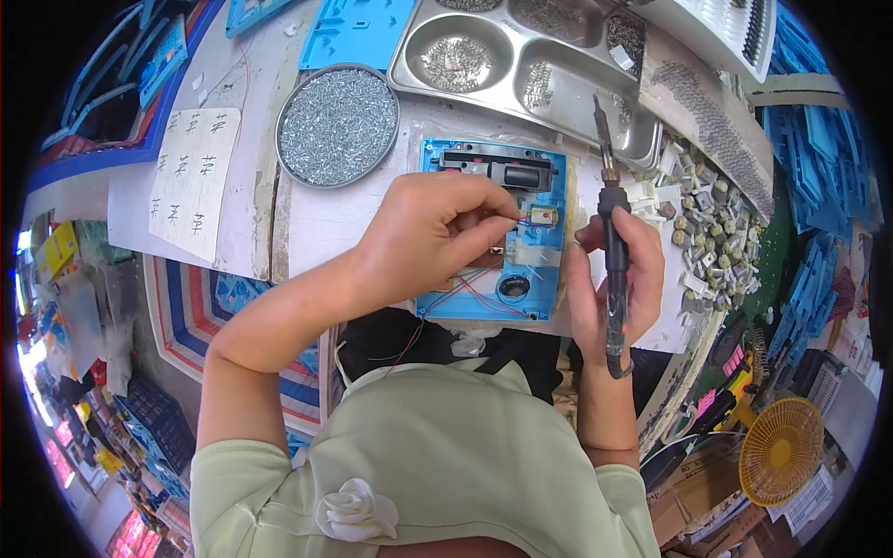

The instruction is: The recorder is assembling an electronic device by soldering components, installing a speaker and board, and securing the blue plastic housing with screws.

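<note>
A blue plastic housing (549, 279) lies open on the worktable in front of me. Inside it are a black box-shaped part (521, 177), a small motor (542, 217), a round black speaker (513, 286) and loose red and green wires (479, 296). My left hand (433, 228) reaches over the housing's left side, thumb and forefinger pinched on a thin wire beside the motor. At the housing's right, my right hand (642, 270) is closed around the black handle of a soldering iron (615, 279). The iron's tip points up and away, touching nothing.
A round tray of screws (338, 126) stands at the far left of the housing. Behind is a metal compartment tray (484, 98) with small metal parts. Several small motors (716, 223) are heaped at the right. A marked paper sheet (195, 186) lies left; a yellow fan (781, 451) is lower right.
</note>
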Demonstrator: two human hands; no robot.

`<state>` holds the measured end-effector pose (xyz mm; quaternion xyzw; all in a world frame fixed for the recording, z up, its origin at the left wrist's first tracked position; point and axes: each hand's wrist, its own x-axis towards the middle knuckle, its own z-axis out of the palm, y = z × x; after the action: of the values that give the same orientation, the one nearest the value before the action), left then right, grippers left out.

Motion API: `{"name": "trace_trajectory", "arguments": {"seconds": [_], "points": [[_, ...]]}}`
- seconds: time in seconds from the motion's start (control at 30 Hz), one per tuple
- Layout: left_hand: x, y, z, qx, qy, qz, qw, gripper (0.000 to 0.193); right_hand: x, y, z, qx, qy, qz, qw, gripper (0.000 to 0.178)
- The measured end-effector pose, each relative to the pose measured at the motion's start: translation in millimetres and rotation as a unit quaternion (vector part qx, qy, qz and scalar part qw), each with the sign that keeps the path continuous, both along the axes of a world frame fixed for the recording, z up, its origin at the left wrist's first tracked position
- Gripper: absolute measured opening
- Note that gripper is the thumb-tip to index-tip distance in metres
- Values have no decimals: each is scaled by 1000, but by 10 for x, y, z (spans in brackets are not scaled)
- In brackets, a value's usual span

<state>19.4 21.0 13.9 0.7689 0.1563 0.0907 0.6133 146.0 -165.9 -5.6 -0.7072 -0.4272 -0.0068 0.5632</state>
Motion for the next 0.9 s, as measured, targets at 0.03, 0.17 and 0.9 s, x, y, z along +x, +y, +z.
{"name": "trace_trajectory", "arguments": {"seconds": [0.03,0.17,0.9], "points": [[-7,-44,-26,-33,-3,28,999,9,-1,24,-3,-1,5,4,1000,56],[-17,-101,-57,-63,1,80,995,9,-54,230,8,-1,31,49,998,59],[62,-149,-138,182,-56,152,970,9,118,55,169,-4,-64,21,998,47]]}}
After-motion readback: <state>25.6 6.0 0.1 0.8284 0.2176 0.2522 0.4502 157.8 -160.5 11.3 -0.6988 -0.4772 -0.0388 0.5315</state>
